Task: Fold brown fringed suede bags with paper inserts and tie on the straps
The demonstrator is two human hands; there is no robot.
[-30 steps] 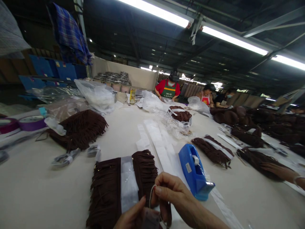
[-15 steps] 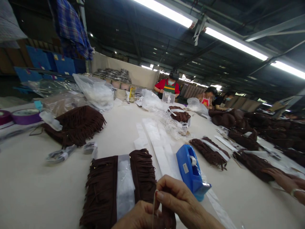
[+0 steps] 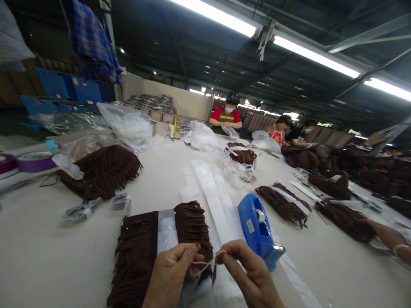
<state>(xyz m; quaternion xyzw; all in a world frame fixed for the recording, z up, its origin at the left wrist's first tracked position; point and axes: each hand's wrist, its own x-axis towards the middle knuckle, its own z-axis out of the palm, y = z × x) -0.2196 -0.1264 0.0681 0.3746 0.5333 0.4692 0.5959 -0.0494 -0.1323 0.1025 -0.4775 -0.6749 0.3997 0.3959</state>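
A thin white string (image 3: 205, 266) stretches between my two hands, crossing itself near the middle. My left hand (image 3: 171, 273) pinches one part of it, over the right side of a dark brown fringed bag (image 3: 135, 252). My right hand (image 3: 248, 271) pinches the other part between thumb and forefinger, just in front of a blue tape dispenser (image 3: 257, 226). The bag lies flat on the table, with a translucent white band (image 3: 167, 231) around its middle. Something hangs below the string, mostly hidden by my fingers.
White paper strips (image 3: 208, 192) run up the table. Another fringed brown bag (image 3: 102, 171) and purple tape rolls (image 3: 35, 159) lie at left. Banded brown bundles (image 3: 284, 203) lie at right, where a co-worker's arm (image 3: 390, 235) reaches in. Plastic bags (image 3: 202, 136) lie farther back.
My hands have risen and spread apart, pulling the string from upright to sideways between them. My left hand now shows more fully. The co-worker's arm at right has shifted.
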